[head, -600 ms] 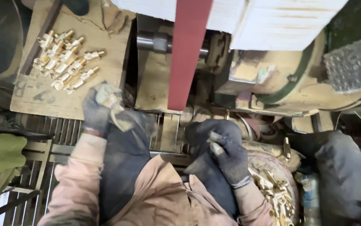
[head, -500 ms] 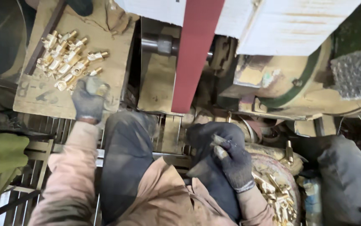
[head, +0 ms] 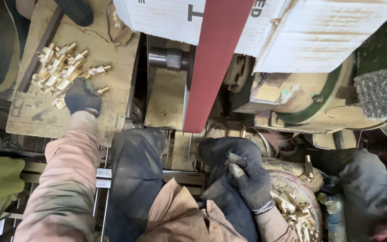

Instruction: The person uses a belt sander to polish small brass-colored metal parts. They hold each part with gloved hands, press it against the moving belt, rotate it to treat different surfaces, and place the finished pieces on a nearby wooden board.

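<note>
Brass fittings [head: 59,67]: one pile on the cardboard-covered surface [head: 113,89] at far left, roughly a dozen, exact count unclear. Left hand [head: 83,97], dark glove, lies fingers-down at the pile's edge; whether it pinches a piece cannot be told. One red sanding belt [head: 216,62] at centre. Right hand [head: 252,181], gloved, pinches one brass fitting [head: 234,164] over the knee. One basin of fittings [head: 299,210] beside it. Grimy workshop, metal grating underfoot.

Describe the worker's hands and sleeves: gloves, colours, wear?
Both hands wear dark knitted work gloves with ribbed cuffs. The left hand glove looks dark blue-grey and grimy; the right hand glove is charcoal, speckled with pale dust. Both arms are in long, loose, dusty pink-tan sleeves, the left sleeve creased and smudged. No markings or cables visible.
</note>
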